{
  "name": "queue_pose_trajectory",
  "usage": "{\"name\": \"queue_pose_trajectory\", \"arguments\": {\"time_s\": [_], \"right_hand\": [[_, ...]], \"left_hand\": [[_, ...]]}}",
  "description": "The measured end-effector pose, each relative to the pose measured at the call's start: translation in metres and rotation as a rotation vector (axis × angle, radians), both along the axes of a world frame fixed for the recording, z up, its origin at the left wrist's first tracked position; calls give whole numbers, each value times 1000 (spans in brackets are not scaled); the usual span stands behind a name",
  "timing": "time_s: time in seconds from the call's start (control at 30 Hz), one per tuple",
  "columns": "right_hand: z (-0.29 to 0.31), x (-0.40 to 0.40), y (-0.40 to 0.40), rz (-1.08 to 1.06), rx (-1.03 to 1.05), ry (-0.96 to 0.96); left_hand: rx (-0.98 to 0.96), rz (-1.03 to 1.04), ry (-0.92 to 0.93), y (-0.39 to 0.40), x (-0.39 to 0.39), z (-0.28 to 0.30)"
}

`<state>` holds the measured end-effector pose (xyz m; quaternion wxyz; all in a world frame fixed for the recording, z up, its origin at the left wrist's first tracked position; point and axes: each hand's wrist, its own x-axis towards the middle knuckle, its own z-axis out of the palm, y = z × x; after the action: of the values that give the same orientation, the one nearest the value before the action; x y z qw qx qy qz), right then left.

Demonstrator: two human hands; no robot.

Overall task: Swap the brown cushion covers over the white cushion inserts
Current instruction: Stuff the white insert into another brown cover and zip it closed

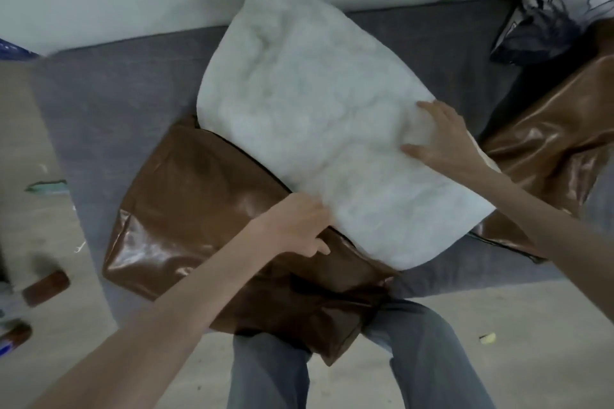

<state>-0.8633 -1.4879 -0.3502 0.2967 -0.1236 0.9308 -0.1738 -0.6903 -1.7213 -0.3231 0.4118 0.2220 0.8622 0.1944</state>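
White insert half out of brown cover on grey sofa seat; no readable writing anywhere.
Left hand (295, 226) grip pinched shut on brown cover (199, 209) at its zip edge; right hand (442, 139) flat, fingers spread, pressing white insert (299, 103), holding nothing. Cover overhangs the sofa (109, 103) front edge onto knees. Second brown cover (548, 129) just right; seat bare left.

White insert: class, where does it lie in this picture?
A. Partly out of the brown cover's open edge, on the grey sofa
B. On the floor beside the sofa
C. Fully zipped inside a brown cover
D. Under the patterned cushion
A: most of the white insert is bare; only its lower left edge meets the brown cover, whose open edge the left hand grips.
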Motion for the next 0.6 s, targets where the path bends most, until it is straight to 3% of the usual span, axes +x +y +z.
{"name": "queue_pose_trajectory", "arguments": {"time_s": [0.17, 0.3, 0.43, 0.5, 0.6], "right_hand": [[16, 94, 51, 259, -44, 56], [-12, 121, 31, 261, -104, 97], [-31, 103, -13, -55, -171, -132], [-24, 101, -19, -41, -196, -250], [0, 106, -4, 43, -157, -634]], "left_hand": [[-5, -33, 48, 51, 23, -7], [-26, 59, -9, 92, 19, -16], [-105, 161, 27, 115, 15, -25], [-41, 271, 2, 113, 10, -22], [115, 356, 89, 109, 1, -3]]}}
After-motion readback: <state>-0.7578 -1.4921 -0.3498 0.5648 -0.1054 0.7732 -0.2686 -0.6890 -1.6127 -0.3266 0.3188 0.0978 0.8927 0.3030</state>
